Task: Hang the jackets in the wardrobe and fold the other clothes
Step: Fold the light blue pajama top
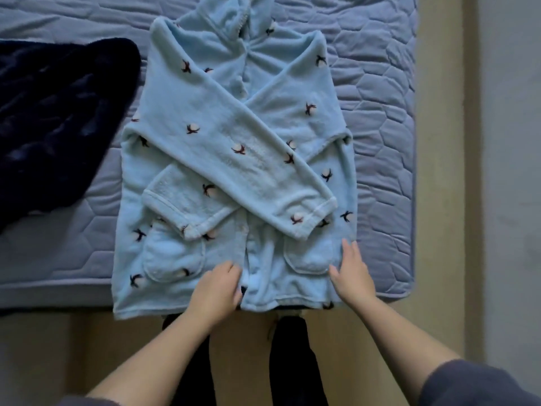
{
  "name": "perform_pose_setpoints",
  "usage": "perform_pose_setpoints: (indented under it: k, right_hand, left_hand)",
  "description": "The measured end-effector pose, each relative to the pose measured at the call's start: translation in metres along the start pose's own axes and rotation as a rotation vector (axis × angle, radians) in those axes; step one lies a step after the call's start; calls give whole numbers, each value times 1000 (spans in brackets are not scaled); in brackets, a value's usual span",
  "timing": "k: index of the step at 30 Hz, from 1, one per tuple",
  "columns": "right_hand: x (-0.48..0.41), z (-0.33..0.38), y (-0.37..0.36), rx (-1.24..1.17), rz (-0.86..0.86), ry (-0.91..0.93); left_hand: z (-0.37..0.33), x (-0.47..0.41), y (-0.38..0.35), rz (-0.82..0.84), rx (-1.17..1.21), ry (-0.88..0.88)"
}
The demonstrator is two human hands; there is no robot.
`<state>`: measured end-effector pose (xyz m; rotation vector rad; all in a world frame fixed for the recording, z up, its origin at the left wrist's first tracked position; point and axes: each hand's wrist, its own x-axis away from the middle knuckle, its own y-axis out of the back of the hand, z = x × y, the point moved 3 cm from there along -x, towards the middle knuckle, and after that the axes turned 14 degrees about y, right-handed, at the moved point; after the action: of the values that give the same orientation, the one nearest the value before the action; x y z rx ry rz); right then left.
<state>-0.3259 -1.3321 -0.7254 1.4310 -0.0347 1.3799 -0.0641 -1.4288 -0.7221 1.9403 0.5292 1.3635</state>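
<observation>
A light blue fleece hooded top (234, 136) with small dark flower prints lies flat on the bed, front up, hood at the far end. Both sleeves are folded across the chest and cross each other. Its hem hangs slightly over the bed's near edge. My left hand (215, 291) rests on the hem near the middle button line, its fingers curled into the fabric. My right hand (352, 272) lies flat with straight fingers on the right side of the hem, beside the right pocket.
A dark navy fleece garment (55, 118) lies on the left of the bed. The quilted blue mattress (380, 112) ends at the right, next to a tan floor (439, 200) and a pale wall. My dark-clad legs stand at the bed's near edge.
</observation>
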Motion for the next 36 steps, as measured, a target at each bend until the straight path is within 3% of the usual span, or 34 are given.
perform_pose_setpoints:
  k: [3,6,11,17,20,22,25,28,32,34,36]
  right_hand:
    - [14,-26,-6,-169,-63,-67]
    - [19,-43,-9,-402,-122,-162]
    - [24,-61,-23,-590,54,-231]
    - [25,-84,-22,-439,-30,-265]
    - [24,-79,-29,-523,50,-331]
    - [22,-77,-29,-442,71,-330]
    - [22,-74,-25,-275,72,-355]
    - [29,-59,-19,-121,-23,-393]
    - [32,-6,-11,95,-313,-74]
    - [27,28,-22,-84,-238,112]
    - [20,62,-40,-269,-51,227]
  left_hand:
    - [-14,-15,-9,54,246,201]
    - [-25,-24,-19,88,323,373]
    - [-37,-30,-34,224,600,702]
    - [0,-25,-39,101,518,808]
    - [2,-23,-40,173,468,689]
    - [4,-18,-39,234,388,607]
    - [15,-8,-34,220,243,607]
    - [27,2,-35,299,283,668]
    - [58,21,-40,339,468,875]
    - [67,29,-44,346,733,1016]
    - [68,33,-49,388,1137,1178]
